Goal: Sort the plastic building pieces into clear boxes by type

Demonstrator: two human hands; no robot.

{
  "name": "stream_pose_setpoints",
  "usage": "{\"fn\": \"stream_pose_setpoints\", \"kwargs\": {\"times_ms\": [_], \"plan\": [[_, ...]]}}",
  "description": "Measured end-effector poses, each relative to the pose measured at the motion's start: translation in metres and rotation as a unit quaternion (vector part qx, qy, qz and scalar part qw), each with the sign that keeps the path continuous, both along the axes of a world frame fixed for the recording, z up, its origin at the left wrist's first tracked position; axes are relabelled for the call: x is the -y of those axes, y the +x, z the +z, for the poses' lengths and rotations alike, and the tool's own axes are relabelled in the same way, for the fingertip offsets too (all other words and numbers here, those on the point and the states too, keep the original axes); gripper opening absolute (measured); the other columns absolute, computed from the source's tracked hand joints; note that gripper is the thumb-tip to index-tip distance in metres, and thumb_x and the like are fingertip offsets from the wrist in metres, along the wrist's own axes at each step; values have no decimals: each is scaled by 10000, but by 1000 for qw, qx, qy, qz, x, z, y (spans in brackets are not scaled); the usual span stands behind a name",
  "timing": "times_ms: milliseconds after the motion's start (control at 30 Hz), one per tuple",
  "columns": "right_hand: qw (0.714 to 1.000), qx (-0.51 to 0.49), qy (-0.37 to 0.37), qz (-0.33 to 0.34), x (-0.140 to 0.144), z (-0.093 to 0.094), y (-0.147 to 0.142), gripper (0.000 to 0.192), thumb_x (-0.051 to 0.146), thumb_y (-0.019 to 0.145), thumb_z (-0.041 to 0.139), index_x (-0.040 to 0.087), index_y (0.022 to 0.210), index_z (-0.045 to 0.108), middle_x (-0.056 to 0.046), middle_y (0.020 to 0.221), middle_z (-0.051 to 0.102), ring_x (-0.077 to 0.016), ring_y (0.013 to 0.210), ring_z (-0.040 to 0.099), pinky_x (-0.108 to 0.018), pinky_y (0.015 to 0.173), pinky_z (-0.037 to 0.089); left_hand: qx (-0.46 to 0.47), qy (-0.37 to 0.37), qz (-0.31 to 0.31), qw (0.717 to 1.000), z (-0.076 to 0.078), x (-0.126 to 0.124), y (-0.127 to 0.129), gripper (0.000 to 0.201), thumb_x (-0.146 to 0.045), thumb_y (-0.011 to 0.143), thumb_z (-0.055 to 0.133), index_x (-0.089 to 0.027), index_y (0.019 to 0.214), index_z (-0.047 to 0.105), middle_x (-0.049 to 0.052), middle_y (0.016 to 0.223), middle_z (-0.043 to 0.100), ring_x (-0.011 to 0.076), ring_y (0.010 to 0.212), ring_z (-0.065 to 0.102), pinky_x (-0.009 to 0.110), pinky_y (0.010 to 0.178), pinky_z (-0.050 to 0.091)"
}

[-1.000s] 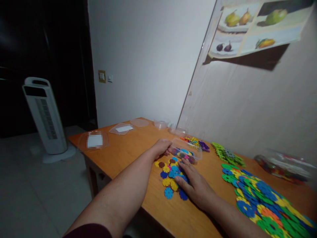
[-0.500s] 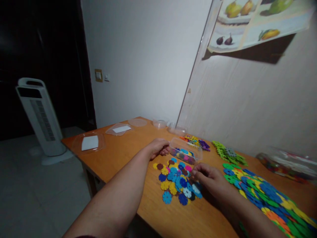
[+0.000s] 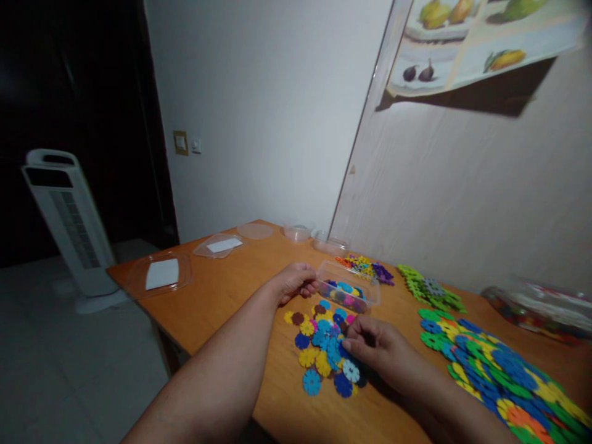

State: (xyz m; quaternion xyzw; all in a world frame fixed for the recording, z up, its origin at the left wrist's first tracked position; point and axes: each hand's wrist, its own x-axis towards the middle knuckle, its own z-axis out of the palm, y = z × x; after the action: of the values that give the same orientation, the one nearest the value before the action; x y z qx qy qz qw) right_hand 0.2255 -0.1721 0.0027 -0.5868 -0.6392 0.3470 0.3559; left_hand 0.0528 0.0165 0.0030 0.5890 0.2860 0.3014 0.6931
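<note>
The table looks like smooth, warm wood with a low satin sheen, and the discs heaped on it are matt, brightly coloured plastic with notched edges. The tub is thin clear plastic, slightly glossy, as are the lids farther off, each bearing a white paper label. The fan has a smooth white plastic shell, the wall is matt paint, and the poster looks like glossy printed paper.
</note>
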Motion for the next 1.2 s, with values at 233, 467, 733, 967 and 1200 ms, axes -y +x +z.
{"fn": "stream_pose_setpoints", "kwargs": {"times_ms": [233, 467, 733, 967, 1200], "plan": [[1000, -14, -11, -11, -3, 2, 7, 339, 502, 831, 614, 177, 748, 566, 17, 665, 503, -103, 588, 416, -221, 526, 313, 25, -30, -7, 999, 1, -2, -2, 198, -204, 770, 626, -162, 922, 506, 24, 682, 633, 66, 477, 534, 153, 441, 344], [996, -62, -43, -36, 0, 1, 9, 344, 500, 808, 641, 170, 741, 577, 30, 614, 485, -87, 538, 383, -209, 478, 291, 44, -61, -13, 997, 1, -5, -3, 297, -186, 746, 668, -170, 985, 492, 14, 703, 631, 52, 479, 518, 143, 451, 351], [999, -11, -20, -49, -4, -9, 11, 359, 522, 823, 611, 173, 741, 597, 23, 624, 505, -100, 548, 413, -218, 496, 312, 61, -54, -6, 997, -1, -7, -2, 269, -191, 744, 651, -166, 985, 533, 14, 743, 624, 61, 548, 554, 146, 479, 397], [997, -59, -39, -36, -8, -13, 12, 365, 532, 834, 597, 179, 742, 583, 37, 612, 470, -92, 529, 377, -214, 486, 286, 107, -72, 15, 991, -1, -8, -2, 325, -269, 727, 693, -174, 1035, 648, 32, 880, 617, 80, 693, 570, 159, 507, 386], [999, 18, 1, -49, -12, -17, 14, 290, 436, 854, 589, 175, 727, 599, 25, 630, 495, -108, 573, 416, -220, 513, 309, 105, -63, -27, 992, 1, -4, -3, 428, -531, 823, 580, -217, 1087, 702, 55, 1333, 574, 166, 1199, 483, 253, 910, 377]]}}
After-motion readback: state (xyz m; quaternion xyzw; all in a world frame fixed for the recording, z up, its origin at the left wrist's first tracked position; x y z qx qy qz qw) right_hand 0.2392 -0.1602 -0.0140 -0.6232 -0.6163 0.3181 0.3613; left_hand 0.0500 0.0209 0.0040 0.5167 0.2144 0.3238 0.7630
